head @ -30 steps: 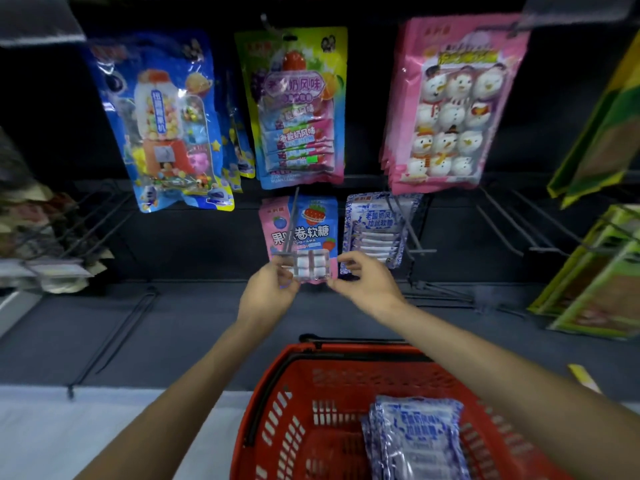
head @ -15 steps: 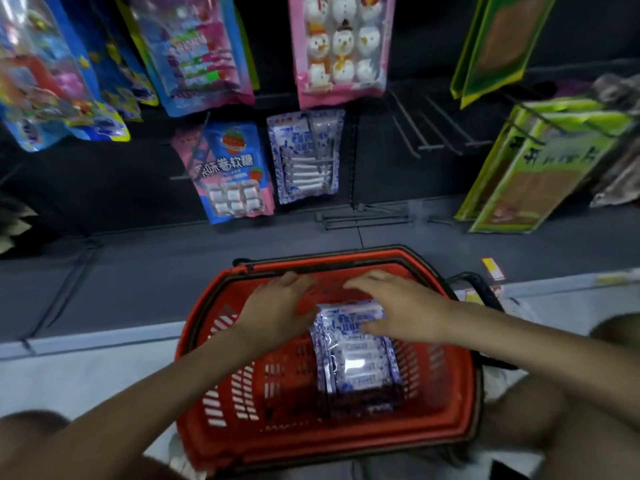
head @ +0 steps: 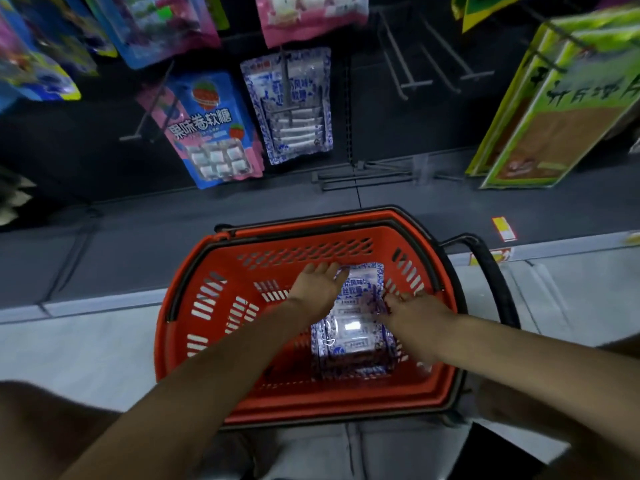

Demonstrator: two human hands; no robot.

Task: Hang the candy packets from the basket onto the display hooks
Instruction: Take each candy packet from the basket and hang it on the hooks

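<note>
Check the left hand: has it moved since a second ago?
Yes. The left hand dropped from the hanging blue packet into the red basket, at the stack of packets.

We read 果味卷软糖, white characters, on the blue packet hanging beyond and left of the left hand. Print on the blue-white packet beside that hand: blurred, unreadable.

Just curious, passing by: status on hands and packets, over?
Left hand open on packet stack. Right hand at stack's edge, grip unclear. Stack in basket. Nothing blocking.
</note>
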